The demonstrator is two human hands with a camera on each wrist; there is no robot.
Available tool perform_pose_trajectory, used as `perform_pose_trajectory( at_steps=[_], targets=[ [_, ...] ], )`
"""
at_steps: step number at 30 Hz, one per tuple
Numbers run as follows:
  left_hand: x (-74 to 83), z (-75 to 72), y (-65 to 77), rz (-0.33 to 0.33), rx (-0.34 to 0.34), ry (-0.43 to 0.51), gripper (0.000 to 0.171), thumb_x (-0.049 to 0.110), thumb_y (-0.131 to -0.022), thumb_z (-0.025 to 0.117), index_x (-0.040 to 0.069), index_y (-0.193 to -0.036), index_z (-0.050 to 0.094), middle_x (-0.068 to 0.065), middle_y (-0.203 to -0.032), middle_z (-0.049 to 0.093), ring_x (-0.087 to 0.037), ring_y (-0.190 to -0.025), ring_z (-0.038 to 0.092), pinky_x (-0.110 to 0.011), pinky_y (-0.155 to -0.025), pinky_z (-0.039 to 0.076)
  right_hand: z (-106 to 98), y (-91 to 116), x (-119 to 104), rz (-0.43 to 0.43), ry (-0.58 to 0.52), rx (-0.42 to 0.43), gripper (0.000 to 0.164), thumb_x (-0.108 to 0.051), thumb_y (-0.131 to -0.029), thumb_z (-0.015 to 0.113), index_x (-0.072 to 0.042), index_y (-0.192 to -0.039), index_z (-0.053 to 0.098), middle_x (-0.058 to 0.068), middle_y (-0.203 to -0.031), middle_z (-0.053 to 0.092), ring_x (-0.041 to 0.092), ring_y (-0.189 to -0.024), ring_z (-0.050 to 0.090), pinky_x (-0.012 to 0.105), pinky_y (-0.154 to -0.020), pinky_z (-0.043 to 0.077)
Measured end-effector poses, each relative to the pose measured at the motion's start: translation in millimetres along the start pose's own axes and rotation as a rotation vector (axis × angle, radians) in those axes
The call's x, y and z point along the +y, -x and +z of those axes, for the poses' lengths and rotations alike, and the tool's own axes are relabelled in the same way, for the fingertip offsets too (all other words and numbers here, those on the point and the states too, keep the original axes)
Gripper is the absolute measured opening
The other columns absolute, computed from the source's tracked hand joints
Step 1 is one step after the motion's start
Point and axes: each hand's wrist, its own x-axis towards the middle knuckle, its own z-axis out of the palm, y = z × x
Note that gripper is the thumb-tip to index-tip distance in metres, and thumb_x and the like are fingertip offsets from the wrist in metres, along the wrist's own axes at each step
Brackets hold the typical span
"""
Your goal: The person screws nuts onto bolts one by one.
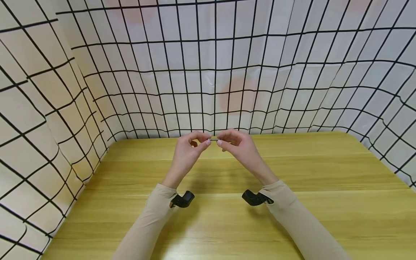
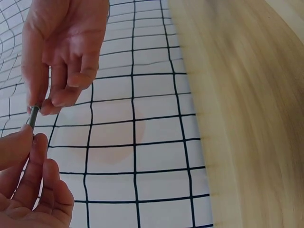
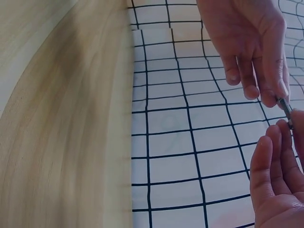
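Note:
Between the two hands a small grey metal screw (image 1: pixel 213 139) is held level above the far part of the table. My left hand (image 1: pixel 187 151) pinches one end of it with thumb and index finger. The other end is pinched by my right hand (image 1: pixel 244 150) in the same way. Thread shows along the screw (image 3: pixel 286 109) in the right wrist view, while fingertips hide both of its ends. In the left wrist view, the short bare shank (image 2: pixel 33 118) spans the gap between the fingertips.
A wood-grain table (image 1: pixel 214 227) lies beneath the hands. Behind its far edge and along both sides stand white sheets with a black grid (image 1: pixel 175 68). A black wrist mount (image 1: pixel 183 199) sits at the left sleeve, another mount (image 1: pixel 255 198) at the right sleeve.

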Motion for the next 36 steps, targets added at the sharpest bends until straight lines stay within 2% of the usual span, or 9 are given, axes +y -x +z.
perform_pose_trajectory(
  at_steps=[10,14,18,20,23,27,31,36],
  targets=[
    [0.9,-1.9,0.1,0.002,-0.021,-0.002,0.01,0.013,-0.09,0.073,0.007,-0.099,0.075,0.0,-0.089,0.067,-0.018,-0.087,0.058,-0.034,-0.074,0.042,0.9,-2.1,2.2,0.014,-0.063,0.01,0.017,-0.008,-0.097,0.063,0.006,-0.106,0.066,0.007,-0.086,0.067,0.021,-0.08,0.063,0.036,-0.077,0.054],
    [0.4,-0.9,0.5,0.008,-0.032,0.005,0.009,0.013,-0.09,0.074,0.009,-0.098,0.075,-0.001,-0.09,0.068,-0.021,-0.088,0.058,-0.035,-0.074,0.042,1.0,-1.9,3.6,0.019,-0.056,0.018,0.016,-0.01,-0.098,0.062,0.005,-0.099,0.066,0.017,-0.086,0.067,0.034,-0.081,0.062,0.035,-0.076,0.054],
    [0.9,0.2,0.6,0.016,-0.037,0.003,0.009,0.012,-0.089,0.075,0.009,-0.097,0.075,0.0,-0.09,0.068,-0.017,-0.087,0.058,-0.034,-0.074,0.042,1.6,-1.6,3.6,0.031,-0.046,0.027,0.019,-0.012,-0.099,0.06,0.005,-0.093,0.066,0.025,-0.084,0.064,0.044,-0.082,0.059,0.034,-0.075,0.054],
    [2.2,0.6,0.9,0.018,-0.04,0.003,0.009,0.012,-0.089,0.074,0.007,-0.097,0.075,0.001,-0.09,0.068,-0.014,-0.086,0.058,-0.033,-0.074,0.042,2.2,-1.6,3.5,0.039,-0.051,0.033,0.021,-0.013,-0.1,0.06,0.005,-0.09,0.066,0.024,-0.082,0.064,0.039,-0.078,0.06,0.033,-0.074,0.054],
    [3.4,1.8,0.7,0.008,-0.035,0.011,0.011,0.009,-0.089,0.074,0.004,-0.098,0.074,-0.005,-0.092,0.069,-0.019,-0.088,0.058,-0.036,-0.074,0.041,2.9,-1.9,3.5,0.041,-0.061,0.037,0.024,-0.014,-0.1,0.058,0.005,-0.089,0.066,0.02,-0.079,0.064,0.03,-0.074,0.061,0.034,-0.074,0.054],
    [4.3,2.8,1.0,0.0,-0.022,0.028,0.012,0.009,-0.088,0.075,0.003,-0.098,0.075,-0.01,-0.093,0.069,-0.022,-0.089,0.058,-0.039,-0.075,0.04,3.8,-2.1,4.8,0.03,-0.065,0.026,0.026,-0.014,-0.103,0.054,0.004,-0.089,0.066,0.021,-0.08,0.064,0.029,-0.074,0.062,0.034,-0.073,0.055],
    [4.9,2.2,1.4,0.012,-0.012,0.024,0.009,0.012,-0.089,0.075,0.007,-0.096,0.076,-0.004,-0.092,0.068,-0.019,-0.086,0.056,-0.038,-0.073,0.04,4.5,-1.4,5.2,0.009,-0.062,0.005,0.033,-0.015,-0.106,0.046,0.006,-0.09,0.065,0.025,-0.083,0.063,0.033,-0.075,0.061,0.035,-0.071,0.054],
    [5.3,1.0,1.7,0.016,0.006,0.018,0.009,0.011,-0.089,0.075,0.008,-0.097,0.076,-0.002,-0.09,0.067,-0.022,-0.083,0.056,-0.034,-0.07,0.04,3.7,-0.1,2.8,0.002,-0.056,0.002,0.029,-0.015,-0.106,0.046,0.008,-0.108,0.063,0.025,-0.094,0.063,0.036,-0.084,0.06,0.041,-0.072,0.054]
  ],
)
